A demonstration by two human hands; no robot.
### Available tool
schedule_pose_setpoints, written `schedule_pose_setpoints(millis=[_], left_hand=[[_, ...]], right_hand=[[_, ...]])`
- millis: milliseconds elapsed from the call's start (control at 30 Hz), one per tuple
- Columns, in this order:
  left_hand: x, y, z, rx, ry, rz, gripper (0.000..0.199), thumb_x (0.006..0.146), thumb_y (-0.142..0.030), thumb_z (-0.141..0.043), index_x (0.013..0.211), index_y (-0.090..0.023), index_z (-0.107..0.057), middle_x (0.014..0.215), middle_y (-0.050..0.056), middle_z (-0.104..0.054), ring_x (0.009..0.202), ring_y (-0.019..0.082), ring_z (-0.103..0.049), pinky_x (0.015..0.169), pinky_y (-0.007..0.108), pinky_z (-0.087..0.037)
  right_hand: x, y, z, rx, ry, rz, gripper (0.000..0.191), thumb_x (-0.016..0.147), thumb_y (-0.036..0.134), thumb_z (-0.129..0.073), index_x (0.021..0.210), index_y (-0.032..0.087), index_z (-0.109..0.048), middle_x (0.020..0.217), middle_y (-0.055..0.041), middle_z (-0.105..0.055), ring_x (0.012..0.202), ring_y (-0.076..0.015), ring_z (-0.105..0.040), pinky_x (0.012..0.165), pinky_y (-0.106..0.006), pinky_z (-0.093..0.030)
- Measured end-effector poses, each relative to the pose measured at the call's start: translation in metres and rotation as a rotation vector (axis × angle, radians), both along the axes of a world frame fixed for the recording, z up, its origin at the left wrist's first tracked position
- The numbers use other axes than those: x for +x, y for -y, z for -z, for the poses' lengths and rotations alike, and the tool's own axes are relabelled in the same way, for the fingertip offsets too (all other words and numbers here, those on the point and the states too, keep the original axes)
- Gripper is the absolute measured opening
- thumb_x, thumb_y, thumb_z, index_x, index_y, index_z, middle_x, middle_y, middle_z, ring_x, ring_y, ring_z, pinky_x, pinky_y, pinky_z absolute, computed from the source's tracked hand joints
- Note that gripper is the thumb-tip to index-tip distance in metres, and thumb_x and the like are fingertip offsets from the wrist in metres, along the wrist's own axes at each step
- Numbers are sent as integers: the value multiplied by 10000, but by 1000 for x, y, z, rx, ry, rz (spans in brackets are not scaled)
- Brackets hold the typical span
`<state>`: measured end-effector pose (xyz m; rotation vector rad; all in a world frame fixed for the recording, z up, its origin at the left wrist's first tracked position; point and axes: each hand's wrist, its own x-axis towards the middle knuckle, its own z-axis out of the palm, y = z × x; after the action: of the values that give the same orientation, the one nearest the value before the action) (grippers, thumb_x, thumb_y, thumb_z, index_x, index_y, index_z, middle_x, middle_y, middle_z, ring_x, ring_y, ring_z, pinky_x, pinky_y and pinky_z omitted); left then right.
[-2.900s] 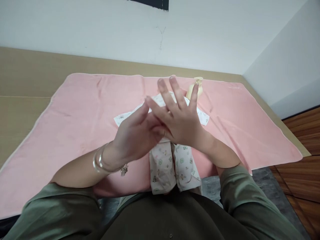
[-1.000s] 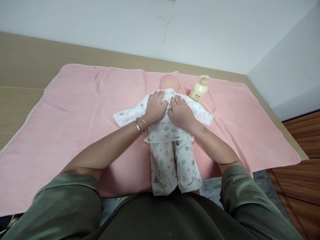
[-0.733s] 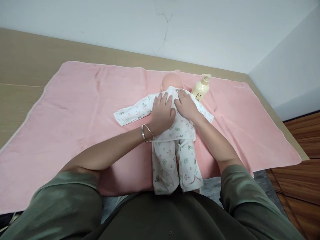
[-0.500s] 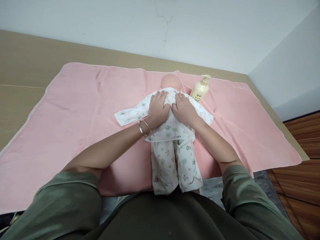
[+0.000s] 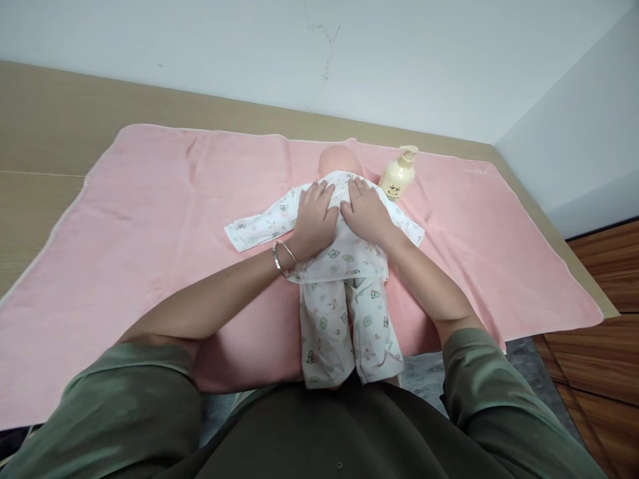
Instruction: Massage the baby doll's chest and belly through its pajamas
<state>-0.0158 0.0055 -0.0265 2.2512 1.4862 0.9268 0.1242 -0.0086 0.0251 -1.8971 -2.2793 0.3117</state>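
A baby doll lies on a pink blanket, its bald head away from me and its face out of sight. It wears a white printed top and matching trousers, the legs pointing toward me. My left hand rests flat on the upper left of the top, fingers stretched out. On the upper right of it lies my right hand, also flat with fingers extended. The two thumbs point toward each other with a small gap between. Neither hand grips anything.
A cream pump bottle stands on the blanket just right of the doll's head. Beneath the blanket is a wooden table, with a white wall behind it. Brown wooden furniture stands at the right.
Both hands stay on the doll's upper body with almost no visible shift. The whole view has moved slightly; the doll and bottle keep their places on the blanket.
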Motion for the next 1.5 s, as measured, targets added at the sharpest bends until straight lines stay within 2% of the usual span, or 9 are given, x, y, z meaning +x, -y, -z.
schedule_pose_setpoints(millis=[167,333,467,700,967,1133,1267,1367,1500], left_hand=[[-1,-12,-4,-17,-85,-31,558,923,-255,-339,1409,-55,-525,1465,217,-545,1411,358,-463,1222,568,-312],[3,4,-4,32,-122,-49,569,944,-268,-336,1457,-62,-471,1535,219,-480,1477,390,-379,1233,612,-254],[3,11,-4,37,-115,-14,591,934,-289,-362,1470,-51,-443,1564,243,-438,1493,414,-347,1225,643,-239],[1,6,1,29,-63,-10,618,871,-273,-433,1469,-121,-468,1567,182,-457,1499,396,-341,1238,629,-226],[-3,-19,-10,-57,-65,-28,573,865,-260,-372,1361,-69,-584,1420,203,-593,1361,356,-507,1212,574,-334],[0,2,-7,11,-94,-35,566,907,-261,-382,1433,-96,-507,1509,198,-519,1446,385,-419,1212,630,-288],[5,18,-5,61,-117,-15,561,921,-287,-416,1425,-59,-506,1536,230,-478,1478,410,-371,1224,626,-269],[4,8,-4,48,-75,-29,538,878,-276,-462,1379,-108,-558,1488,185,-543,1448,380,-425,1226,589,-308],[-3,-19,-2,-10,-22,-52,510,858,-265,-421,1310,-136,-617,1412,155,-620,1369,336,-517,1211,553,-358]], right_hand=[[-2,15,-8,-12,19,-65,705,951,308,-414,1550,-48,-308,1644,-237,-310,1559,-335,-263,1291,-468,-215],[5,-2,-2,-6,-71,-28,664,946,295,-386,1534,-11,-363,1642,-202,-342,1555,-304,-286,1285,-455,-236],[7,-11,6,65,-96,-7,589,947,238,-320,1480,18,-441,1628,-196,-375,1547,-290,-307,1276,-509,-231],[9,-10,6,44,-83,-21,636,939,261,-346,1522,9,-379,1648,-195,-330,1558,-297,-281,1283,-514,-208],[1,7,-4,-27,-4,-53,737,929,340,-423,1564,-13,-297,1662,-215,-282,1567,-345,-236,1285,-526,-200],[7,1,-3,-11,-60,-45,688,939,329,-391,1550,15,-351,1645,-190,-340,1555,-318,-282,1277,-493,-245],[15,-13,5,30,-83,65,638,963,268,-311,1541,0,-364,1630,-203,-368,1543,-315,-310,1278,-472,-242],[11,-13,7,32,-46,95,647,970,265,-303,1546,-29,-333,1635,-232,-340,1544,-341,-298,1281,-493,-225],[-4,7,3,36,-2,55,664,958,256,-333,1546,-53,-310,1638,-238,-326,1548,-353,-285,1282,-507,-221]])
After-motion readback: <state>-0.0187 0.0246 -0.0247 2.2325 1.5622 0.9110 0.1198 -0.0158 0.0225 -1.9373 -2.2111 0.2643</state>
